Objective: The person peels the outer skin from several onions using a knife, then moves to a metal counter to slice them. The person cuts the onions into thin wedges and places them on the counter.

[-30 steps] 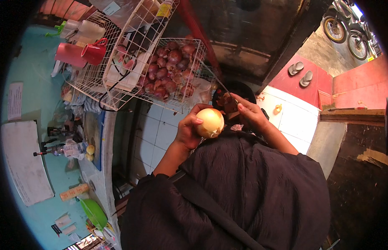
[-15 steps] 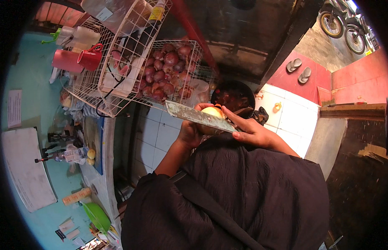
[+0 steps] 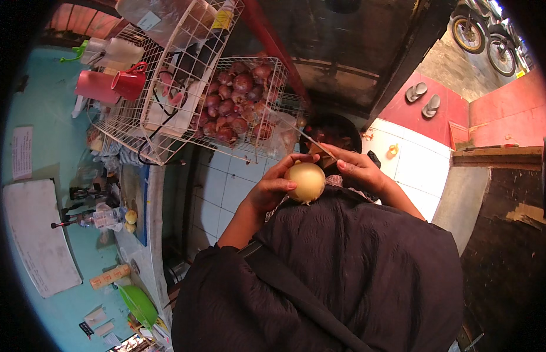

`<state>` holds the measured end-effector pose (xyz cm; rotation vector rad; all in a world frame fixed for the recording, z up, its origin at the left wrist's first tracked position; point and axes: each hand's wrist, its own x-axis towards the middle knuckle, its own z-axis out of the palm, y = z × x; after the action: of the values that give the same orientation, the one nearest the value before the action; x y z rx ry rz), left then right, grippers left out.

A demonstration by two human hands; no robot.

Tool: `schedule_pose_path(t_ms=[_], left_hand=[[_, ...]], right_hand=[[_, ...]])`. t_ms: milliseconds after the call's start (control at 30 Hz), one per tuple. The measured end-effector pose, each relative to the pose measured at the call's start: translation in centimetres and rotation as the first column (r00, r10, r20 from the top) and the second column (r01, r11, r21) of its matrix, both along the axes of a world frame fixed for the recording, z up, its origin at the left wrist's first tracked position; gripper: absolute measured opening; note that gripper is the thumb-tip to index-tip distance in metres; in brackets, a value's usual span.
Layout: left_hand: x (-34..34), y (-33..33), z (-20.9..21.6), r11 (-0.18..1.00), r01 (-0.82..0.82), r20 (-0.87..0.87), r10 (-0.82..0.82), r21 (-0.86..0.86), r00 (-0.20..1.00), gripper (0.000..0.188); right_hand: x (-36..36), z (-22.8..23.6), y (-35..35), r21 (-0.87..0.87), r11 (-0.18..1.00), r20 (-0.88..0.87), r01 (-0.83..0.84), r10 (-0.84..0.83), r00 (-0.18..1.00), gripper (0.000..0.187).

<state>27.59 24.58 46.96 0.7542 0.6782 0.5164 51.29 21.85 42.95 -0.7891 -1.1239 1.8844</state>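
One onion [image 3: 307, 183] fills your left hand [image 3: 271, 186], curled seemingly for steadiness; beside it, your right hand [image 3: 364, 173] clasps a knife [image 3: 315, 142]

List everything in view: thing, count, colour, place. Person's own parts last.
Peeled onion: 1, pale yellow, in left hand
Knife: 1, greyish, in right hand
Red onions: many, purplish red, in white wire basket
Mug: 1, red, upper left
Cup: 1, red, beside mug
Pale bulbs: 2, yellowish, on left counter
Bowl: 1, green, lower left
Board: 1, white, on left wall
Bin: 1, black, beyond hands
Sandals: 2, grey, upper right
Peel scrap: 1, orange, on white tiles
Motorbike wheels: 2, black tyres, upper right
Small clutter: uncounted, mixed colours, left
Clothing: black, lower centre
Left hand: 1, bare, holding onion
Right hand: 1, bare, holding knife
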Motion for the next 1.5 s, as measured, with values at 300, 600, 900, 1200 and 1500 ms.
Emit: schedule_pose_path(t_ms=[300,600,900,1200,1500], left_hand=[[-1.0,0.2,-3.9,0.893,-0.061,0.317,0.220,-0.445,0.922,0.083],[-1.2,0.7,-5.9,0.932,0.002,0.345,0.133,-0.364,0.929,0.068],[0.5,-0.7,-4.9,0.991,-0.068,-0.025,0.066,-0.119,0.998,0.052],[1.5,0.7,-4.1,0.777,-0.182,0.078,0.284,-0.603,0.956,0.057],[3.0,-0.5,-0.8,0.913,-0.295,-0.149,0.346,0.281,0.926,0.050]], right_hand=[[0.5,-3.1,2.1,-0.105,0.987,0.242,0.123,-0.095,0.966,0.077],[0.0,0.1,0.3,-0.061,0.983,0.107,-0.176,0.182,0.978,0.081],[-0.6,-1.6,-0.9,0.089,0.971,0.345,-0.224,0.181,0.921,0.080],[0.7,1.3,-1.5,0.249,0.945,0.464,-0.213,0.077,0.882,0.084],[0.6,1.8,-2.1,0.195,0.950,0.318,-0.243,0.173,0.932,0.088]])
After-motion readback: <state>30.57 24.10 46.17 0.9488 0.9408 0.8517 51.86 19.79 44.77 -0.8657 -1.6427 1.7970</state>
